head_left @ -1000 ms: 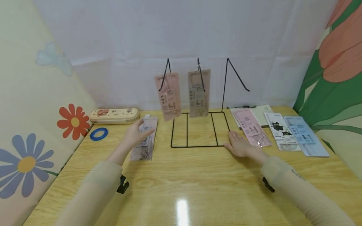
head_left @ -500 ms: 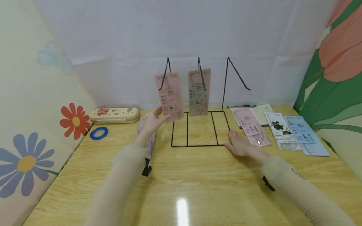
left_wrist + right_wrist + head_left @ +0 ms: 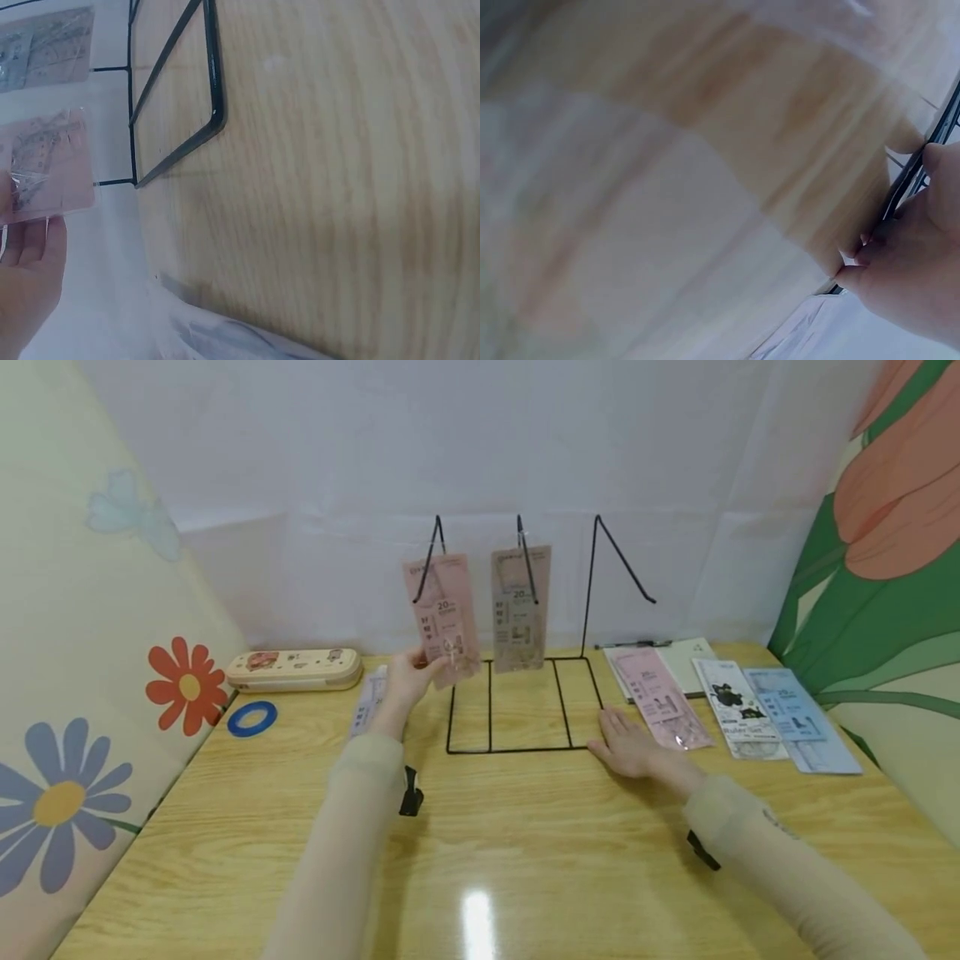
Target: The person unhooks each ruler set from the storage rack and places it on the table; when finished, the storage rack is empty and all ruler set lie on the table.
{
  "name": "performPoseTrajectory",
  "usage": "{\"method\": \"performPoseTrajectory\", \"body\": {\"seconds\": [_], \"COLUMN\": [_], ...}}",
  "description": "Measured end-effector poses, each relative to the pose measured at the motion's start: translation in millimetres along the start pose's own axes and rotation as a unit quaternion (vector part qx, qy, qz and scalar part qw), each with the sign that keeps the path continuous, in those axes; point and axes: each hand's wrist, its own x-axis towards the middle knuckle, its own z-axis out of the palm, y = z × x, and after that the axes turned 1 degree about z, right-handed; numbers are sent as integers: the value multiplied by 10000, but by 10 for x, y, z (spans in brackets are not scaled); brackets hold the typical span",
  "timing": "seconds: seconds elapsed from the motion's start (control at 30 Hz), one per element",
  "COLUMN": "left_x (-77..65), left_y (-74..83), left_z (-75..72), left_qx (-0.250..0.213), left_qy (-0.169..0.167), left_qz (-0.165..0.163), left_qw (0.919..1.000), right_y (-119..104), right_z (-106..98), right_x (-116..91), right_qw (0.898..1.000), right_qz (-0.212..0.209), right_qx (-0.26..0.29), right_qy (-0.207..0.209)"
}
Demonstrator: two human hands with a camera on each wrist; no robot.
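A pink ruler set pack hangs from the left hook of a black wire rack. My left hand pinches its lower left edge, thumb in front and fingers behind, as the left wrist view shows on the pack. From the middle hook hangs a greyish-pink ruler pack; the right hook carries nothing. My right hand rests with extended fingers at the right side of the rack's base. A purple-grey pack lies on the table, partly hidden behind my left wrist.
At the left are a cream pencil case and a blue ring. On the right lie a pink pack, a white ruler set pack, a blue pack and a clipboard. A white sheet hangs behind.
My left hand has moved right and up from above the purple-grey pack to the hanging pink pack and now pinches its lower edge. The right hand stays at the rack's base.
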Motion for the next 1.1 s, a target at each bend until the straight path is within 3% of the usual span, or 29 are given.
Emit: {"method": "performPoseTrajectory", "body": {"seconds": [0.13, 0.27, 0.47, 0.6, 0.83, 1.1], "left_x": [-56, -144, -392, -602, -985, -1606], "left_y": [-1, -3, 29, 56, 84, 142], "left_z": [17, -1, -98, -161, -316, -650], "left_qx": [10, -101, -37, -209, -612, -385], "left_qy": [-54, -180, -453, -666, -1063, -1319], "left_qz": [102, 430, 655, 740, 482, 652], "left_qw": [9999, 9989, 9968, 9948, 9913, 9884], "right_y": [78, 53, -47, -24, -9, 16], "right_z": [40, 30, -14, 5, 10, 23], "right_x": [28, 8, -11, -2, 21, 25], "right_qw": [9997, 9999, 9997, 9994, 9996, 9997], "right_qz": [-125, -52, 114, 174, 140, 99], "right_qx": [208, 141, -197, -309, -231, -228], "right_qy": [62, 12, -27, -32, -33, -31]}}
